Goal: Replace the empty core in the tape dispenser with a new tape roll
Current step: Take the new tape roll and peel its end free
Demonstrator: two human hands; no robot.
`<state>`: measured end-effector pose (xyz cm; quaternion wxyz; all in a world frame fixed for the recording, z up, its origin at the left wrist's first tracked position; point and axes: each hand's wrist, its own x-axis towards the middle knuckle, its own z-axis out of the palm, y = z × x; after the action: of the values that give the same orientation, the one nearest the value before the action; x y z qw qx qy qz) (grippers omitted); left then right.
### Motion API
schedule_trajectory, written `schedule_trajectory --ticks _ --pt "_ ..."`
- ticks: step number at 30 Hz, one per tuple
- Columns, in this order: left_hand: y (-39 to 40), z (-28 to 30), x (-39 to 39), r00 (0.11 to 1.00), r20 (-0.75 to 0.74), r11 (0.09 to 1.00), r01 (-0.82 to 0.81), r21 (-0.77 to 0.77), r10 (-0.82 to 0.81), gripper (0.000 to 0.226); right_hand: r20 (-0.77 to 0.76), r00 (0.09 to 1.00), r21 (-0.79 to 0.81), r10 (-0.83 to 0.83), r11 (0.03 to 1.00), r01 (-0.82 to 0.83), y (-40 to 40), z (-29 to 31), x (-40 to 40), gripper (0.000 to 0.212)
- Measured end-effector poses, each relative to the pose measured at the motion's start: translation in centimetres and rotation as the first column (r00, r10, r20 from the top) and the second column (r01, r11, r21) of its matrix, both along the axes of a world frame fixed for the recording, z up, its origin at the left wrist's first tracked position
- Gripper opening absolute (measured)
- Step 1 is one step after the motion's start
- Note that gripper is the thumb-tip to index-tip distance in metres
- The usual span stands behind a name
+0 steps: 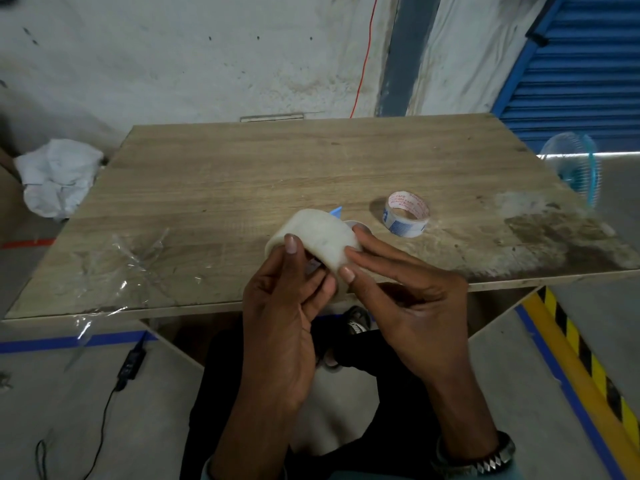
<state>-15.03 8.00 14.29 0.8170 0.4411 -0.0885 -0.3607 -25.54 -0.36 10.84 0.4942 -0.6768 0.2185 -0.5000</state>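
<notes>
left hand (pixel 287 306): palm up and turned inward, over the near edge of the bench (pixel 242 174). Thumb lies on the outer face of the new tape roll (pixel 315 240); fingers curl under the roll's near side. Grips the roll.
right hand (pixel 408 299): comes in from the right, palm facing left. Thumb and forefinger tips press on the roll's outer face at its right and near edge, other fingers relaxed behind. Pinching at the roll surface; can't tell if it has a tape end.
new tape roll: whitish, wide, held between both hands just above the bench's near edge. Curved outer face towards the camera; bore axis seems to run roughly left-near to right-far, but hands hide the bore, so not certain.
tape dispenser (pixel 336 212): only a blue tip and a bit of pale round part show behind the roll, on the bench. Orientation can't be read.
empty core (pixel 406 214): on the bench, right of the hands, apart from them. Stands on one rim, tilted, opening facing up and towards the camera; red print inside, blue print outside.
plastic wrap (pixel 138 265): clear, crumpled, on the bench's near-left corner, hanging over the edge.
wrist: metal bracelet (pixel 485 460) on the right.
</notes>
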Motion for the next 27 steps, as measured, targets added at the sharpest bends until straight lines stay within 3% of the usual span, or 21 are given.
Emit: schedule_trajectory --ticks 4,12,17,27 --pt "0.10 0.12 0.04 1.000 0.005 1.000 0.007 -0.003 -0.007 0.032 0.043 0.999 0.040 0.029 0.999 -0.031 0.30 0.05 -0.03 0.039" --pt "0.04 -0.29 0.11 1.000 0.016 0.999 -0.022 0.042 0.021 0.027 0.003 0.996 -0.073 -0.092 0.993 0.092 0.26 -0.43 0.26 0.028" --pt "0.05 -0.02 0.17 0.999 0.030 1.000 -0.019 0.025 0.018 0.033 -0.032 0.994 -0.051 -0.105 0.993 0.103 0.36 -0.26 0.41 0.038" --pt "0.00 -0.32 0.23 1.000 -0.013 0.999 0.005 0.032 -0.004 0.027 -0.067 0.990 -0.037 -0.125 0.992 0.122 0.76 -0.15 0.61 0.025"
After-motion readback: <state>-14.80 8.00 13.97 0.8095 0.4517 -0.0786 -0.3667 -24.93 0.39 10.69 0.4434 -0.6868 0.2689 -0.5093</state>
